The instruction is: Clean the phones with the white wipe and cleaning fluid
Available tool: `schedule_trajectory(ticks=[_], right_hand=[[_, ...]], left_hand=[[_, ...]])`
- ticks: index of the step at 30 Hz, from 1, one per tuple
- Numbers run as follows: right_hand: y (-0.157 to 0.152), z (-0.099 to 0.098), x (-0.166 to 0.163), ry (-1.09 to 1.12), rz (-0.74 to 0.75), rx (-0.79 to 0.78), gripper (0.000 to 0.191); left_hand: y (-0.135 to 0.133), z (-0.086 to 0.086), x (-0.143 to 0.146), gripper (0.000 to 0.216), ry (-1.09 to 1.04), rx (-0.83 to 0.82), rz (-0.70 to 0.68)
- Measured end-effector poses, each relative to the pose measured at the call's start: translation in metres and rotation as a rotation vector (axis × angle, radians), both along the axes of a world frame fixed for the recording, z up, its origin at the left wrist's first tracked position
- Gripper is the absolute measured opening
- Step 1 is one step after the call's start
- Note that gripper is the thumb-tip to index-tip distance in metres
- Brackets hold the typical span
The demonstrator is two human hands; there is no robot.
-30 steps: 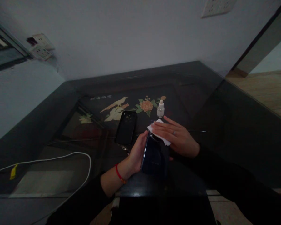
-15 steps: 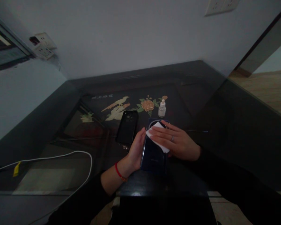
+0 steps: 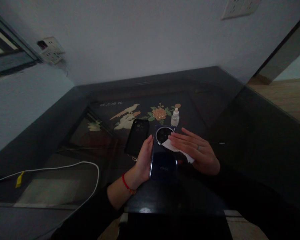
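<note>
1. The left hand (image 3: 143,157) grips a dark blue phone (image 3: 163,164) by its left side, back upward, with the camera ring toward the tabletop's (image 3: 240,133) far edge.
2. The right hand (image 3: 198,151) lies flat, fingers stretched, pressing a white cloth (image 3: 180,152) against the phone's back beside the camera ring.
3. A black phone case (image 3: 137,137) lies just left of the phone; a small bottle (image 3: 175,117) stands upright beyond it.
4. A white cable (image 3: 93,166) curves toward the near left corner.
</note>
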State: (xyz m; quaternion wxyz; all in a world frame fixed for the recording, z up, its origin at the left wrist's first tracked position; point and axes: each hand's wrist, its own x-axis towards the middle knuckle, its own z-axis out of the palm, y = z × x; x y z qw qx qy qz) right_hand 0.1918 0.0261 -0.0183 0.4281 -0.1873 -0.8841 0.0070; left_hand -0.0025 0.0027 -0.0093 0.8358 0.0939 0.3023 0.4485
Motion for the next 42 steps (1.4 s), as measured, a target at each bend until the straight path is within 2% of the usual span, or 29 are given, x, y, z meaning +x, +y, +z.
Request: schedule_trajectory(ticks=[5, 8, 14, 19, 22, 25, 30, 35, 42], right_hand=[[0.007, -0.001, 0.003, 0.046, -0.229, -0.080, 0.041], [0.006, -0.001, -0.004, -0.029, -0.213, -0.048, 0.037], [-0.008, 0.000, -0.020, -0.171, -0.011, 0.115, 0.031], [-0.007, -0.002, -0.019, -0.157, -0.058, 0.100, 0.033], [-0.009, -0.003, -0.020, -0.205, 0.022, 0.110, 0.032], [-0.011, -0.003, -0.022, -0.247, 0.100, 0.124, 0.030], [-0.009, -0.003, -0.021, -0.223, 0.006, 0.099, 0.031], [-0.007, -0.003, -0.021, -0.255, 0.085, 0.098, 0.030], [0.004, 0.006, -0.001, -0.177, 0.034, 0.128, 0.032]], left_hand=[[-0.006, -0.006, 0.003, 0.052, -0.105, 0.065, -0.183], [-0.012, -0.009, 0.006, 0.054, -0.118, 0.086, -0.221], [-0.012, -0.011, 0.009, 0.065, -0.081, -0.084, -0.119], [-0.009, -0.008, 0.006, 0.061, -0.090, -0.049, -0.087], [-0.008, -0.008, 0.005, 0.066, -0.110, -0.101, -0.082], [-0.006, -0.007, 0.003, 0.061, -0.067, -0.114, -0.042], [-0.004, -0.005, 0.003, 0.059, -0.049, -0.060, 0.001], [-0.002, -0.004, 0.000, 0.060, -0.003, -0.057, 0.022], [0.003, 0.002, -0.006, 0.061, -0.035, 0.061, 0.073]])
